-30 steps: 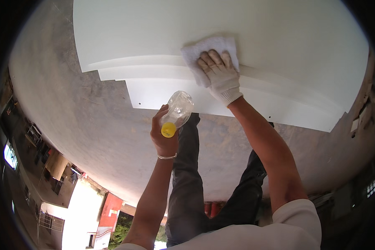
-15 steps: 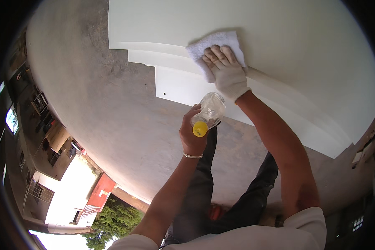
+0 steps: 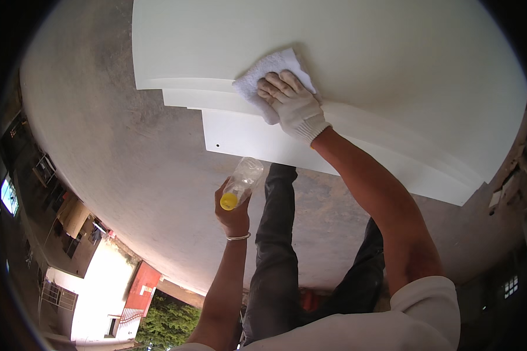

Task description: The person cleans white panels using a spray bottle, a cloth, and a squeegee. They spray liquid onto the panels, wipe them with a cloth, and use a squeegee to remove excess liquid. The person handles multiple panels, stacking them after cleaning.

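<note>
My right hand (image 3: 295, 108), in a dirty white knit glove, presses a folded white cloth (image 3: 252, 82) flat on a large white panel (image 3: 392, 58). The cloth lies close to the stepped ridge along the panel's near side. Lower and to the left, my bare left hand (image 3: 231, 217) is wrapped round a clear plastic bottle (image 3: 247, 171) with a yellow cap (image 3: 228, 202). The bottle is tilted, its cap end toward me, and it is held clear of the panel's near edge. How much liquid is inside I cannot tell.
Below the panel spreads a stained concrete floor (image 3: 158, 193). My legs (image 3: 278, 234) in dark trousers stand at the near edge. Shelves and clutter line the far left, beside a bright opening with a red gate (image 3: 140, 286). More items (image 3: 505, 187) lie at the right.
My right hand and the cloth have moved left and slightly toward me over the panel. My left hand has carried the bottle left and down, away from the panel's edge.
</note>
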A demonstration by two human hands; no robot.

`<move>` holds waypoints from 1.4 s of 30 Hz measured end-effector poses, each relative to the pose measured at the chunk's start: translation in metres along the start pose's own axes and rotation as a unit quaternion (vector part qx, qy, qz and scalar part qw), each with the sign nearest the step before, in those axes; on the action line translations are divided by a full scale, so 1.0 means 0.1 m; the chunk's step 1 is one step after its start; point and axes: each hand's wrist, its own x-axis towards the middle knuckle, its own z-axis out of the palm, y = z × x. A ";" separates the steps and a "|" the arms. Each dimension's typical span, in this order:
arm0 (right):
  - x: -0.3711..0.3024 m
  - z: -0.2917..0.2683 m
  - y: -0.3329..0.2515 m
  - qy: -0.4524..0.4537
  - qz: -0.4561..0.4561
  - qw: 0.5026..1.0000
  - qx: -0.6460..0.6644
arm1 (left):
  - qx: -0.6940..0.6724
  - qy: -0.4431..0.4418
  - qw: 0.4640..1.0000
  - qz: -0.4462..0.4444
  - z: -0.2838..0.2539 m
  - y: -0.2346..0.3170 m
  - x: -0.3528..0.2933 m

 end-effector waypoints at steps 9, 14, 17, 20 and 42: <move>-2.36 -2.22 0.37 0.005 0.064 0.899 -0.433 | -0.116 -0.045 0.990 0.066 0.74 0.42 -0.29; -3.53 -3.01 0.81 0.006 0.098 0.888 -0.450 | -0.072 -0.090 0.990 0.081 1.17 0.87 -0.64; -4.12 -3.53 0.91 0.032 0.119 0.874 -0.470 | -0.031 -0.096 0.989 0.106 1.45 1.20 -0.82; -4.60 -3.87 0.99 0.082 0.139 0.856 -0.492 | -0.111 -0.090 0.983 0.113 1.75 1.62 -0.80; -3.83 -2.85 0.89 0.307 0.220 0.836 -0.397 | -0.098 -0.287 0.851 0.428 4.17 3.86 0.15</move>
